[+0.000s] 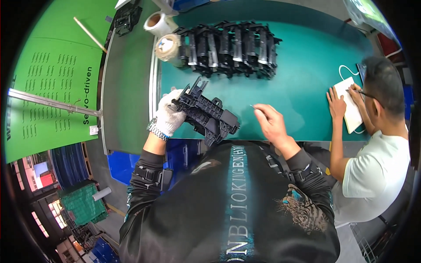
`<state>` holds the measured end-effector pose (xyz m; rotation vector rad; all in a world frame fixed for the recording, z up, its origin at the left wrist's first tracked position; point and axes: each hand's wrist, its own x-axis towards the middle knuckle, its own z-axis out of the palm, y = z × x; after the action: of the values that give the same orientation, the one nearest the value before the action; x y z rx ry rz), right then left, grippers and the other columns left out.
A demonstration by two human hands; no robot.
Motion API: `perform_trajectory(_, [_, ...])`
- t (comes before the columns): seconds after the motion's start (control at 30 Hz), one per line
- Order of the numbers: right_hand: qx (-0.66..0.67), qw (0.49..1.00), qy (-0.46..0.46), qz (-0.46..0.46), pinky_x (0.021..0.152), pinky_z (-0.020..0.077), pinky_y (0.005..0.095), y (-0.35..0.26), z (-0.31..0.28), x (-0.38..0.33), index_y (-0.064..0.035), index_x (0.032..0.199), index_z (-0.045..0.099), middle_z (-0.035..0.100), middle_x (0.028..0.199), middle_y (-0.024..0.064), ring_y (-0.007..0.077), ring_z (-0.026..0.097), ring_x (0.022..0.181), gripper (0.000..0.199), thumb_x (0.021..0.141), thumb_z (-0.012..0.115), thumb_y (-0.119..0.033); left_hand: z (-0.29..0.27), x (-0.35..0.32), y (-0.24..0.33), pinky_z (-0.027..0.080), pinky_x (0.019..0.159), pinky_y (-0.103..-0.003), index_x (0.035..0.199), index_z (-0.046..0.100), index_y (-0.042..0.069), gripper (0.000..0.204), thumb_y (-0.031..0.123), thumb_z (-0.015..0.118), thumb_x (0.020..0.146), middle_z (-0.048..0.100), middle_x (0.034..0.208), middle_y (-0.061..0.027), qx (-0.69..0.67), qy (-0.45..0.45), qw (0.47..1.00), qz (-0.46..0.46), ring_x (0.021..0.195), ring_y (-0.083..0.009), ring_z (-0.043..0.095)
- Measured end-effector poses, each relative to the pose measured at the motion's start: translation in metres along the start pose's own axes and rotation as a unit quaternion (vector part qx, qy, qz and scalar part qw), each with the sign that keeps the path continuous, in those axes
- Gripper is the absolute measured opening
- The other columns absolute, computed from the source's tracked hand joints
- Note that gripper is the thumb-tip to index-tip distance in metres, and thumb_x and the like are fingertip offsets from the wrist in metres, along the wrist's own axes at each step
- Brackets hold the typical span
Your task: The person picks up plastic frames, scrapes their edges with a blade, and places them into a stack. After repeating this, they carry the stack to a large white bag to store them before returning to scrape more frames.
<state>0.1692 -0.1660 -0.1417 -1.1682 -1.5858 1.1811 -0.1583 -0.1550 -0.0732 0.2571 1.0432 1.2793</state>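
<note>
Left hand (169, 117), gloved, closed round black plastic part (207, 115) just above desk (302, 79) edge. Right hand (271, 122) pinching thin pin (253, 106). Part looks stiff, light, kinda snaggy; grab by end.

We could not make out what thin thing the right hand (271, 123) pinched; it was too small. The left hand (169, 116) wore a glove, its fingertips hidden behind the black plastic part (206, 113). Our own torso hid the table edge below both hands.
</note>
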Motion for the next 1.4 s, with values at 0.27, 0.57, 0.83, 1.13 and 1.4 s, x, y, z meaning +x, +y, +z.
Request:
perform_trajectory(0.27, [0.067,0.986,0.008,-0.15,0.07,0.049,0.0269,-0.078,0.002,0.042,0.0006,0.111,0.067,0.066,0.091,0.0102,0.0172,0.061,0.078,0.02,0.092,0.062,-0.005,0.041,-0.001,-0.014,0.047,0.098,-0.034,0.109,0.06,0.006,0.028,0.002,0.062,0.081,0.062,0.105,-0.0041,-0.117,-0.088,0.987,-0.072,0.102,-0.0165,0.062])
perform_trajectory(0.57, [-0.059,0.997,0.037,-0.028,0.065,0.0479,0.0275,-0.071,-0.015,0.037,-0.001,0.109,0.069,0.064,0.084,0.0098,0.0175,0.059,0.07,0.02,0.09,0.064,-0.006,0.034,0.002,-0.035,0.035,0.106,-0.046,0.113,0.06,0.006,0.043,0.042,0.04,0.101,0.061,0.112,-0.0061,-0.006,0.078,0.996,-0.043,0.11,-0.022,0.053])
perform_trajectory(0.83, [-0.026,0.991,0.025,-0.126,0.063,0.0472,0.0278,-0.083,0.0,0.033,-0.0007,0.109,0.07,0.063,0.083,0.0098,0.0169,0.059,0.069,0.021,0.092,0.064,-0.01,0.038,-0.011,-0.03,0.039,0.102,-0.05,0.111,0.059,0.006,0.046,0.047,0.041,0.1,0.061,0.111,-0.0086,0.169,-0.033,0.985,0.03,0.107,-0.0239,0.055])
perform_trajectory(1.13, [0.015,0.993,-0.021,-0.115,0.067,0.0483,0.0275,-0.084,0.012,0.035,0.0003,0.11,0.069,0.065,0.086,0.0108,0.0166,0.06,0.074,0.021,0.092,0.063,-0.009,0.038,-0.014,-0.016,0.039,0.103,-0.044,0.117,0.055,0.002,0.043,0.038,0.044,0.096,0.06,0.121,-0.0132,0.456,-0.113,0.881,0.058,0.112,-0.0226,0.055])
perform_trajectory(1.4, [0.013,0.991,-0.014,-0.132,0.07,0.0484,0.027,-0.076,0.022,0.041,0.0004,0.111,0.069,0.067,0.088,0.0106,0.0163,0.061,0.078,0.022,0.092,0.063,-0.009,-0.003,-0.006,-0.027,0.044,0.089,-0.047,0.112,0.056,0.002,0.05,0.046,0.056,0.088,0.053,0.113,-0.0205,0.948,0.023,0.229,0.22,0.111,-0.0359,0.047])
